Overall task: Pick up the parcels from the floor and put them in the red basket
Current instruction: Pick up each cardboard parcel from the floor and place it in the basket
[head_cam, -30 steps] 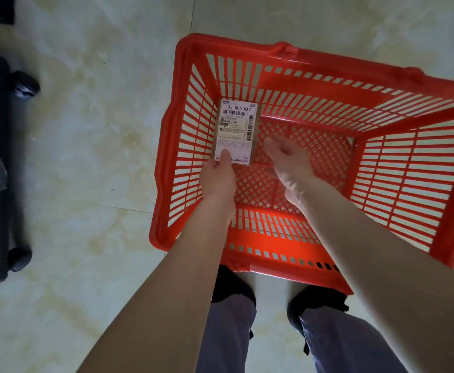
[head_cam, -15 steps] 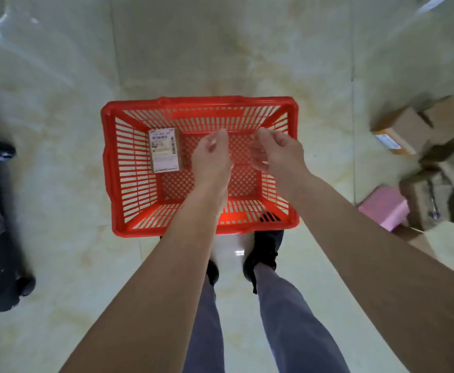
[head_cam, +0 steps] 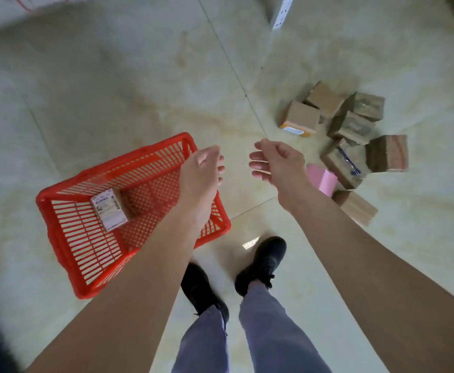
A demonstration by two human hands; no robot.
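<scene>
The red basket [head_cam: 59, 230] stands on the floor at the left. One labelled cardboard parcel [head_cam: 110, 209] lies inside it, near its left wall. My left hand [head_cam: 203, 170] hovers over the basket's right corner, empty, with loose fingers. My right hand [head_cam: 278, 162] hangs in the air to the right of the basket, empty, fingers slightly curled and apart. Several brown cardboard parcels [head_cam: 351, 127] lie in a heap on the floor at the right, beyond my right hand. A pink parcel [head_cam: 322, 177] lies at the heap's near edge.
My two black shoes [head_cam: 263, 262] stand on the pale tiled floor just right of the basket. A white perforated upright [head_cam: 282, 12] rises at the top. A dark object shows at the bottom left edge.
My left hand let go of the labelled parcel, which now lies in the basket. Both hands lifted out, and my view swung right so the parcel heap is in full sight.
</scene>
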